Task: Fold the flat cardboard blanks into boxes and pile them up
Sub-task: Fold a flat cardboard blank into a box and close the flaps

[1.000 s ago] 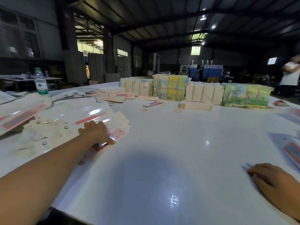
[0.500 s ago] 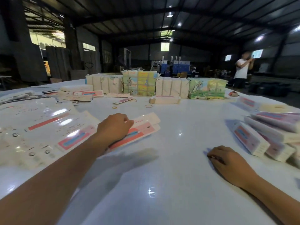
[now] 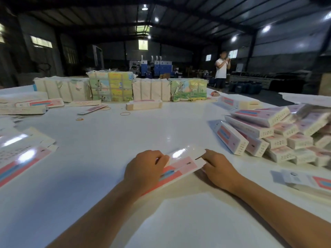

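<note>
A flat cardboard blank [image 3: 180, 162], glossy white with a pink and blue stripe, lies on the white table [image 3: 116, 140] in front of me. My left hand [image 3: 145, 169] grips its left part with curled fingers. My right hand [image 3: 218, 169] holds its right end, the forefinger stretched along the edge. A spread of more flat blanks [image 3: 19, 154] lies at the left. A pile of folded boxes [image 3: 272, 133] is heaped at the right.
Wrapped bundles [image 3: 111, 88] stand in a row along the far side, with loose boxes [image 3: 143, 104] and rubber bands [image 3: 125, 114] before them. A few flat blanks [image 3: 304, 179] lie at the right edge. A person [image 3: 221, 68] stands beyond the table.
My left hand has dragged one blank from the left spread to the middle in front of me. My right hand has come off the table and taken the blank's right end.
</note>
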`<move>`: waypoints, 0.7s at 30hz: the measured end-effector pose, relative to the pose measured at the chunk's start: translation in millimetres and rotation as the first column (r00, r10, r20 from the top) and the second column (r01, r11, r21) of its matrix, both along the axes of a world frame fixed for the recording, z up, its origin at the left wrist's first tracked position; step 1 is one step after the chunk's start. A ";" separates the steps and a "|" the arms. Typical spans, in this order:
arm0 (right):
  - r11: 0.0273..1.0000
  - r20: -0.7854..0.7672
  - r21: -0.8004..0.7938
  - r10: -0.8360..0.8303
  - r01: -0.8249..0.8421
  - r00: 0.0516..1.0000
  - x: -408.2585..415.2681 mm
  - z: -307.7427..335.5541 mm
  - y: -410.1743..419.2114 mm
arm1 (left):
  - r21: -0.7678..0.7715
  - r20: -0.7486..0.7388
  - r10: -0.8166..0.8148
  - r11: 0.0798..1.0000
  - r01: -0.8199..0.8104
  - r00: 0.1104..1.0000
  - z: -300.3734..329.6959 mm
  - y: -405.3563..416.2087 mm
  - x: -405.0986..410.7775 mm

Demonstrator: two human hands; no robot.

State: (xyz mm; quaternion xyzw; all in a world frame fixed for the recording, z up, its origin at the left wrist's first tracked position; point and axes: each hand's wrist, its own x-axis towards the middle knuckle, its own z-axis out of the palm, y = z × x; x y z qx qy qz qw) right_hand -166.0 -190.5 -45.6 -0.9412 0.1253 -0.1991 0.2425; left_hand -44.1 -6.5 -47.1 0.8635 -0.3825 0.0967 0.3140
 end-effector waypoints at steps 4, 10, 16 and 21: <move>0.505 0.213 0.851 -0.083 -0.143 0.974 -2.0 13.4 3.9 | -0.057 0.037 -0.041 0.997 0.043 0.998 2.0 1.0 -3.2; 0.354 0.217 0.914 -0.010 -0.200 0.976 -2.9 11.2 5.0 | 0.026 0.114 -0.081 0.997 0.078 0.990 5.7 -4.6 -10.7; 0.390 0.180 0.913 -0.131 -0.116 0.975 -1.3 9.3 0.8 | 0.422 0.310 -0.134 0.907 -0.010 0.941 4.8 -7.2 -16.8; 0.437 0.181 0.892 -0.110 -0.115 0.977 -2.1 9.5 1.7 | 0.353 0.184 -0.078 0.935 0.008 0.980 9.1 -9.7 -19.0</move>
